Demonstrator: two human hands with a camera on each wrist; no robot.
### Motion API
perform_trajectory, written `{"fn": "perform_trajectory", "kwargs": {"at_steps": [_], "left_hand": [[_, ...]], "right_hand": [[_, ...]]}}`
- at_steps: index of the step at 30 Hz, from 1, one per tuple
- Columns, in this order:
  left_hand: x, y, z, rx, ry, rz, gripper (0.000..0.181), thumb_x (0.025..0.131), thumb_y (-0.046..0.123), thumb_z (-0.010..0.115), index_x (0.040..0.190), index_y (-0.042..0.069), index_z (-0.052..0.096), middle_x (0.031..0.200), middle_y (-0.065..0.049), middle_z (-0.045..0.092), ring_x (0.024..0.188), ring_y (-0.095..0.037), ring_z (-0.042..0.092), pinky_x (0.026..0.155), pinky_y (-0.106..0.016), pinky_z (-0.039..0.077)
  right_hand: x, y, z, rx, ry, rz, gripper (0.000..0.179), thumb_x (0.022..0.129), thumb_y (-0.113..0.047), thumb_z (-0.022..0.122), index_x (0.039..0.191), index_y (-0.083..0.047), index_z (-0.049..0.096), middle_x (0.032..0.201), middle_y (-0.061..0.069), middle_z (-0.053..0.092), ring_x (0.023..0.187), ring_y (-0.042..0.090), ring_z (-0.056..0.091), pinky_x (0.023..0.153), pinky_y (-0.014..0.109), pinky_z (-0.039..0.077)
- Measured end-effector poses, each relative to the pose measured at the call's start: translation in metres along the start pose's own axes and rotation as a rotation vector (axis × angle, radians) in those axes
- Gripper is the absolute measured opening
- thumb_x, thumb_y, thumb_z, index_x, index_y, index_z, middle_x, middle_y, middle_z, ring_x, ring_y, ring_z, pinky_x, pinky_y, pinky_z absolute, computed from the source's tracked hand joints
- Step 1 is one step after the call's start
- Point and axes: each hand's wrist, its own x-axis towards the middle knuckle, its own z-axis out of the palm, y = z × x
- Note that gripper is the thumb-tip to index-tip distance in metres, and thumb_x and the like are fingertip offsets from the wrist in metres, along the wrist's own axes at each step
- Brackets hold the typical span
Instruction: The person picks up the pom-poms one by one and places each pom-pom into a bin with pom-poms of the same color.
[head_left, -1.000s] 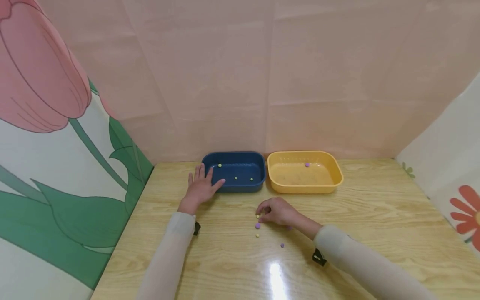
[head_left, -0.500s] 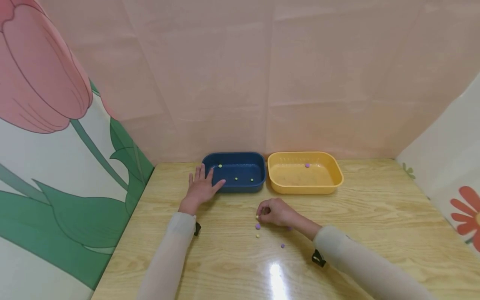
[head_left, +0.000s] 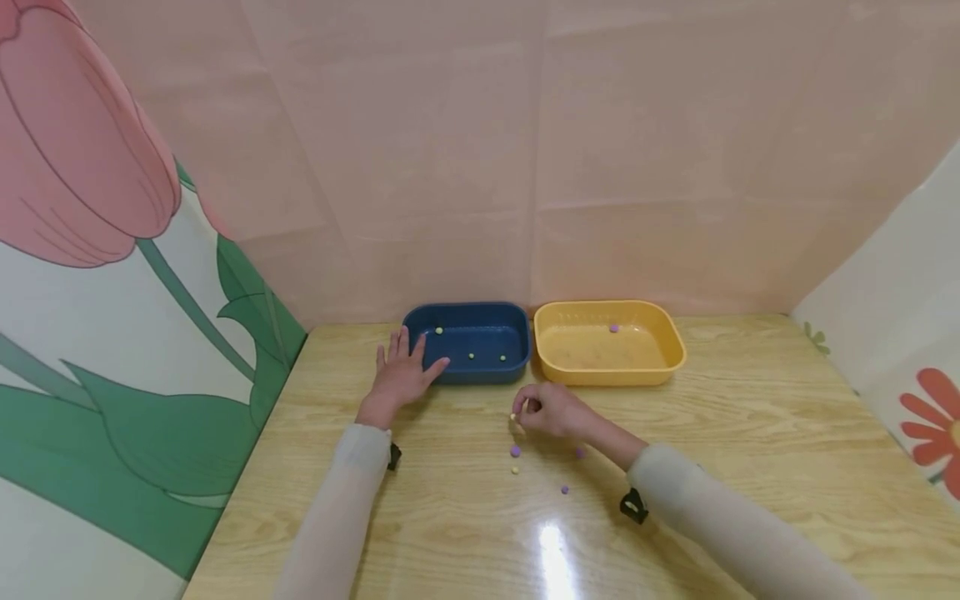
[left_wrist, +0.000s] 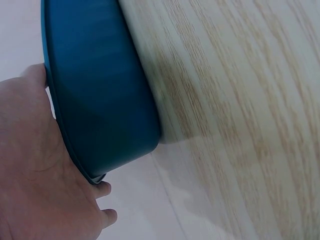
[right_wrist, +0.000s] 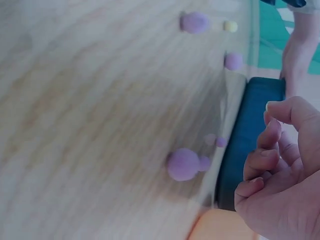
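Note:
My right hand pinches a small yellow ball between thumb and fingertips, just above the table in front of the trays. In the right wrist view the other fingers of the right hand are curled, and only a sliver of the ball shows. My left hand lies over the left front corner of the blue tray, fingers spread and touching its rim. Small yellow-green balls lie inside that tray. On the table sit a purple ball, another yellow ball and a smaller purple ball.
To the right of the blue tray stands a yellow tray holding a purple ball. One more purple ball is partly behind my right wrist. A pink backdrop rises directly behind both trays.
My right hand has risen slightly from the table toward the trays, lifting the yellow ball with it. The left hand has stayed on the blue tray's rim.

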Motion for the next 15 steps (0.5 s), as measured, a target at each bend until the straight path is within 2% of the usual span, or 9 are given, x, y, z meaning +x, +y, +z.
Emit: {"fn": "perform_trajectory", "kwargs": {"at_steps": [8,15], "left_hand": [[0.000,0.000,0.001,0.009,0.001,-0.001,0.093,0.097,0.077,0.024,0.164,0.013,0.014,0.169,-0.019,-0.009,0.155,-0.036,-0.014,0.121,-0.060,-0.007],[-0.002,0.001,-0.001,0.002,0.008,0.003,0.092,0.099,0.075,0.025,0.164,0.012,0.015,0.169,-0.019,-0.008,0.155,-0.036,-0.013,0.121,-0.060,-0.007]], "right_hand": [[0.004,-0.007,-0.007,0.047,-0.013,0.052,0.006,0.088,-0.010,0.074,0.093,-0.013,0.072,0.067,-0.007,0.054,0.057,0.007,0.046,0.052,0.021,0.036],[0.011,-0.016,-0.016,0.066,0.028,0.038,0.007,0.086,-0.007,0.073,0.091,-0.013,0.073,0.064,-0.006,0.055,0.057,0.008,0.048,0.053,0.023,0.039]]}}
